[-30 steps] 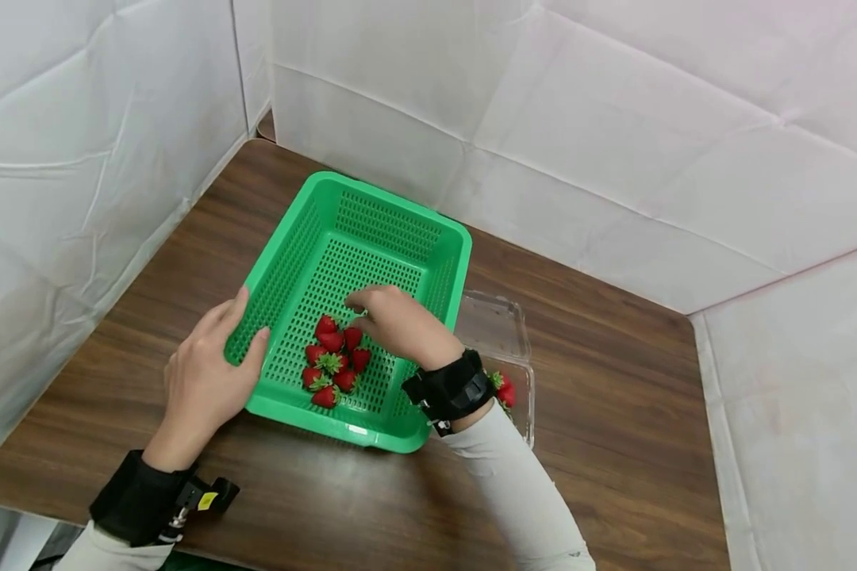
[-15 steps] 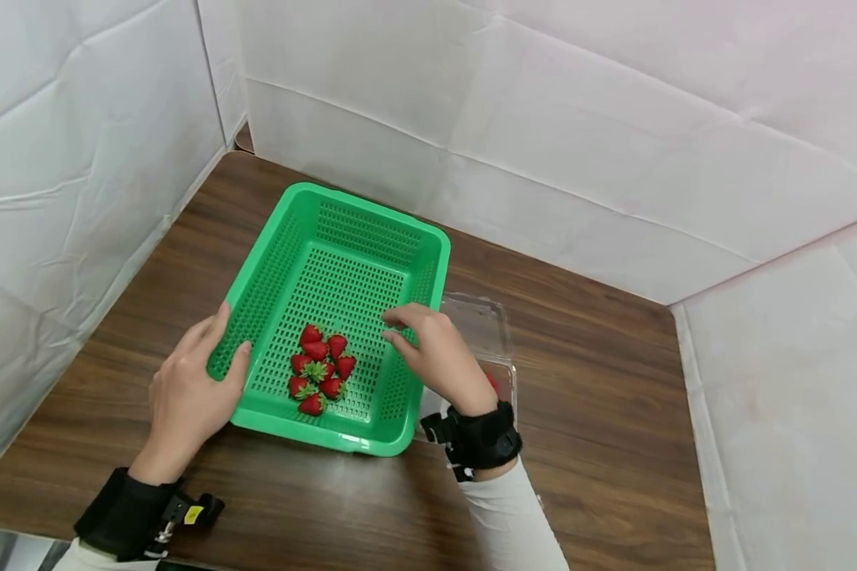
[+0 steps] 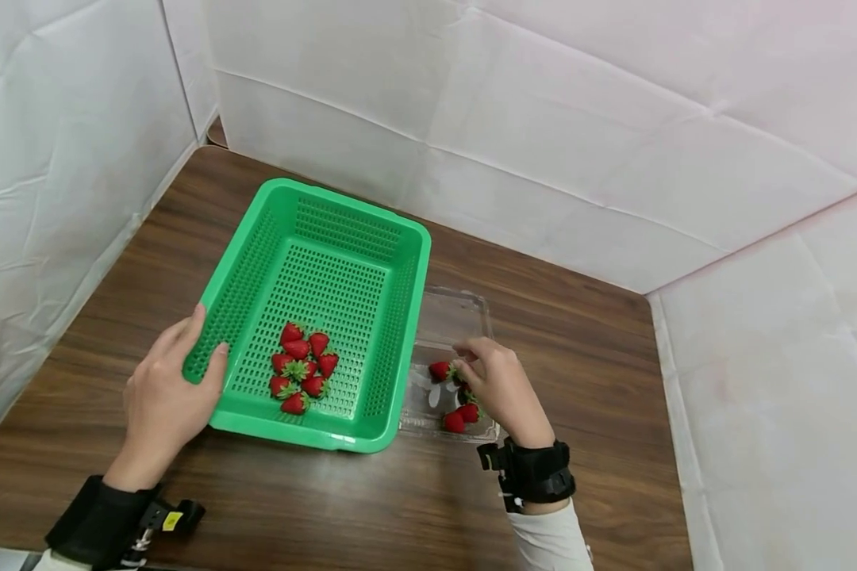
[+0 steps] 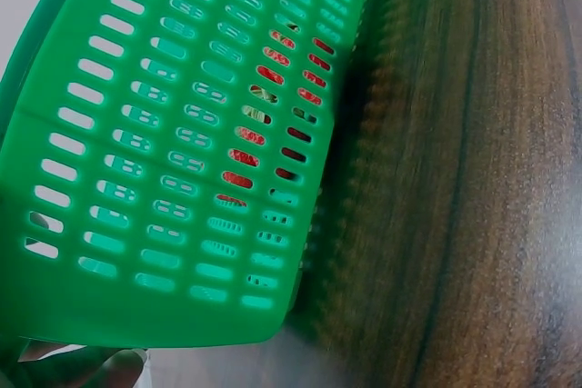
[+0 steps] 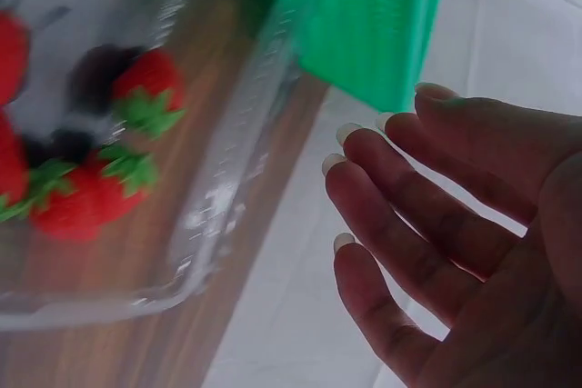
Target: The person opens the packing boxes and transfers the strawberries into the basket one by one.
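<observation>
My left hand (image 3: pixel 167 388) grips the near left corner of a green perforated plastic basket (image 3: pixel 314 438), thumb over the rim. In the left wrist view, the outer basket wall (image 4: pixel 205 320) fills the left side, with red showing through its slots. Several strawberries (image 3: pixel 295 403) lie in the near left part of the basket. My right hand (image 3: pixel 503 388) is over a clear plastic box (image 3: pixel 428 432), fingers bent and apart with nothing between them. More strawberries (image 3: pixel 453 421) sit in that box, partly hidden by the hand. In the right wrist view, the fingers are beside the box.
The box's clear lid (image 3: pixel 453 313) lies folded back beside the basket's right side. Everything stands on a dark wooden table (image 3: pixel 578 341), enclosed by white sheeting (image 3: pixel 543 143) at the back and sides.
My right hand has moved from over the strawberries in the basket, across its right rim, to the clear box. The left hand keeps its hold, and the head view has shifted right.
</observation>
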The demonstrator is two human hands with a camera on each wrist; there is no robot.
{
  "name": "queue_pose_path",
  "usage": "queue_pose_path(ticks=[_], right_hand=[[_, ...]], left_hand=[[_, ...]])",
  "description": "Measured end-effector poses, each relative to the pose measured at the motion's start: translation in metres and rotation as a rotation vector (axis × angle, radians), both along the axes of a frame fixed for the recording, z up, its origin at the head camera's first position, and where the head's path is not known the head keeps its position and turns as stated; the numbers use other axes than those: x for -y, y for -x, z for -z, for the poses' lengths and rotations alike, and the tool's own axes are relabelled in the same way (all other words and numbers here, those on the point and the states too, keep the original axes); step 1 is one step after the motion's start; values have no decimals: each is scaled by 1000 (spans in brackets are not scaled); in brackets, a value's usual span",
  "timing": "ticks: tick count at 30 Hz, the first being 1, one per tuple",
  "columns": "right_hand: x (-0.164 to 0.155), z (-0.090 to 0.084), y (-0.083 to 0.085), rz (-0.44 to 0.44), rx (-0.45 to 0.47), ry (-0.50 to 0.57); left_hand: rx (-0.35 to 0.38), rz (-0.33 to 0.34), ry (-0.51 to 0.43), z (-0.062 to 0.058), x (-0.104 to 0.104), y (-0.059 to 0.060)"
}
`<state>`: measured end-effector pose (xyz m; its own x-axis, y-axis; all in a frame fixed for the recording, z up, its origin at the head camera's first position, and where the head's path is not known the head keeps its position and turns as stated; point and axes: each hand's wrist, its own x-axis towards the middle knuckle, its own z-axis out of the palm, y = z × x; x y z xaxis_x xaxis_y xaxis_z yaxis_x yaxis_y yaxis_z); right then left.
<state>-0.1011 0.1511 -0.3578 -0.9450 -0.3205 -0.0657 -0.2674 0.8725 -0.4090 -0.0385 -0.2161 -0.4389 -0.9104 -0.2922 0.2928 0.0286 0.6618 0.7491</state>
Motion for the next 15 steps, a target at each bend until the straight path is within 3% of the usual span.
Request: queue_pose_path(ticks=[15], right_hand=[[-11, 22, -5, 97, 119, -11]], left_hand=[[-23, -1, -25, 2, 1, 1]])
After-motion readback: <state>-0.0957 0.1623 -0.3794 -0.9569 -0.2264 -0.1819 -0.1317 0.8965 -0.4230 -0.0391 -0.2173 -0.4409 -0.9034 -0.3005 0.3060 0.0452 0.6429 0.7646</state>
